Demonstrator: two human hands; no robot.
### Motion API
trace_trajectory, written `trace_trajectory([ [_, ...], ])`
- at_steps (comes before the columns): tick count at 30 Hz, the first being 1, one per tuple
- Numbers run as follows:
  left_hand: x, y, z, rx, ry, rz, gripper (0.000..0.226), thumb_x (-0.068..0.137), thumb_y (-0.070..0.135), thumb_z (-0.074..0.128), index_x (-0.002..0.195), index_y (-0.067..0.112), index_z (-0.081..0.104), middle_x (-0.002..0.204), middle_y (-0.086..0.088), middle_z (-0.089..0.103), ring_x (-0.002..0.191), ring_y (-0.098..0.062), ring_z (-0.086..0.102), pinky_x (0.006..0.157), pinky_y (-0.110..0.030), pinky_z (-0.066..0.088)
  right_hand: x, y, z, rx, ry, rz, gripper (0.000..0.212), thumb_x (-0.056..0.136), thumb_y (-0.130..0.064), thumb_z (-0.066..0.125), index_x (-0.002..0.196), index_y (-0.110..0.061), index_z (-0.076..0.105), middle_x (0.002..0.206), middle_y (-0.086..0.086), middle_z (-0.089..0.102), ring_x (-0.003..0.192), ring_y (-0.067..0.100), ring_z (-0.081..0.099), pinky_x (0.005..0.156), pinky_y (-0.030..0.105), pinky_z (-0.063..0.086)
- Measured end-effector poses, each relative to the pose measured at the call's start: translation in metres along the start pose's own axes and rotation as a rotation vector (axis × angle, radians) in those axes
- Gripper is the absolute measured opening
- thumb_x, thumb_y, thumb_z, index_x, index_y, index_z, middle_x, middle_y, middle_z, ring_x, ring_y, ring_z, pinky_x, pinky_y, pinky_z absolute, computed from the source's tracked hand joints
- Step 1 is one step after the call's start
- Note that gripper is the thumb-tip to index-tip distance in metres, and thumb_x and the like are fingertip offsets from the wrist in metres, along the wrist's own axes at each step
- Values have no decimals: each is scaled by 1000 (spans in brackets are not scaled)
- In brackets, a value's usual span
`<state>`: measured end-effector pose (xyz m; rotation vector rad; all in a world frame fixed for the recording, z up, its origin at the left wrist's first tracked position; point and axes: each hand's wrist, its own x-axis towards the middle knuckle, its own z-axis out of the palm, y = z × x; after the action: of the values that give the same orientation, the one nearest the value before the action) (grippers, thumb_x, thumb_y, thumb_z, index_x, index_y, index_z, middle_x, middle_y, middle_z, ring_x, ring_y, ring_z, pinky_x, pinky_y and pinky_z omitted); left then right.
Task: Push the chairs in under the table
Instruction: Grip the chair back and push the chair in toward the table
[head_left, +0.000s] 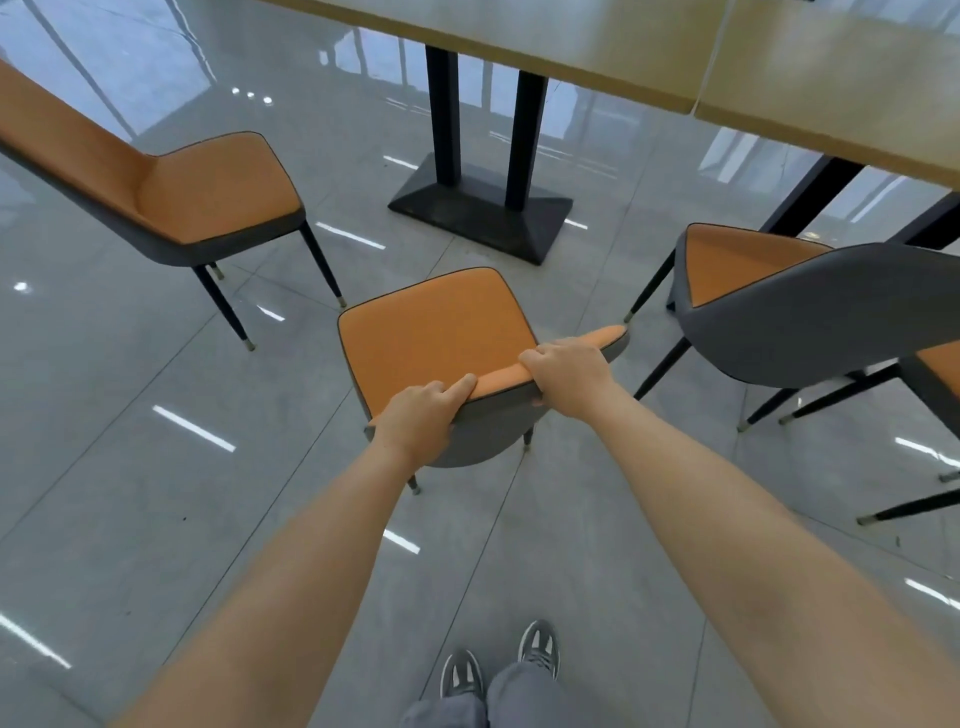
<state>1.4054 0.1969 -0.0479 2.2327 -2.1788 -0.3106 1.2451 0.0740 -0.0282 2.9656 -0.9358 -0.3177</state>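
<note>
An orange-seated chair with a grey shell, the middle chair (434, 332), stands on the floor in front of me, its seat facing the table (597, 57). My left hand (421, 415) grips the top of its backrest at the left end. My right hand (566, 371) grips the same backrest further right. The chair's front edge sits short of the table's black pedestal base (483, 213). A second chair (208, 192) stands to the left, turned sideways. A third chair (779, 306) stands to the right, angled, its seat partly under the table edge.
Glossy grey floor tiles (130, 493) spread all around. A second table top (841, 88) adjoins the first on the right, with dark legs below. Another chair's legs (914, 509) poke in at the right edge. My shoes (498, 665) are at the bottom.
</note>
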Motion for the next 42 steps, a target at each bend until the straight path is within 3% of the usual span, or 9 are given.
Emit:
trace_trajectory([
  [6,18,3,9,36,36,37,59,90,8,46,144,15,24,101,-14,63,80,-30,61,64,-34,48,5,17,3,-67,33,-23,15,87,-21,58,93,-7,54,92,10,67,83,28,63,63,31,36],
  [18,143,5,-2,-6,117,85,61,90,8,43,146,18,20,102,-11,62,81,-28,61,60,-31,44,75,120,-6,-156,-16,-21,13,91,-14,44,96,-10,56,93,6,68,84,25,65,66,30,43],
  [24,241,6,-23,-101,156,111,60,83,-3,53,139,10,37,90,-19,66,70,-35,62,54,-35,48,132,201,-13,-155,-25,-18,13,90,-11,43,94,-10,55,93,7,69,83,25,65,64,30,40],
  [30,325,6,-46,-46,166,147,65,58,-13,74,119,1,59,66,-17,67,45,-30,60,33,-30,49,186,269,-22,-127,-28,-30,14,90,-9,43,97,-8,56,95,9,69,84,28,65,63,30,37],
  [33,361,4,-49,-35,166,150,64,61,-12,73,122,2,57,70,-18,67,49,-31,61,36,-32,51,206,295,-23,-118,-11,-24,16,91,-8,41,97,-9,56,93,8,69,83,27,65,62,29,37],
  [37,397,-4,-48,-94,184,130,59,80,-8,56,135,7,43,91,-22,67,70,-35,63,55,-40,57,227,319,-23,-102,3,-18,14,92,-10,43,97,-9,56,95,9,69,85,27,65,64,30,38],
  [42,433,-8,-48,-92,171,147,59,84,-5,52,139,10,38,96,-20,66,75,-35,63,60,-40,57,247,341,-24,-51,49,68,16,91,-12,46,102,-10,57,103,9,68,96,28,61,81,33,43],
])
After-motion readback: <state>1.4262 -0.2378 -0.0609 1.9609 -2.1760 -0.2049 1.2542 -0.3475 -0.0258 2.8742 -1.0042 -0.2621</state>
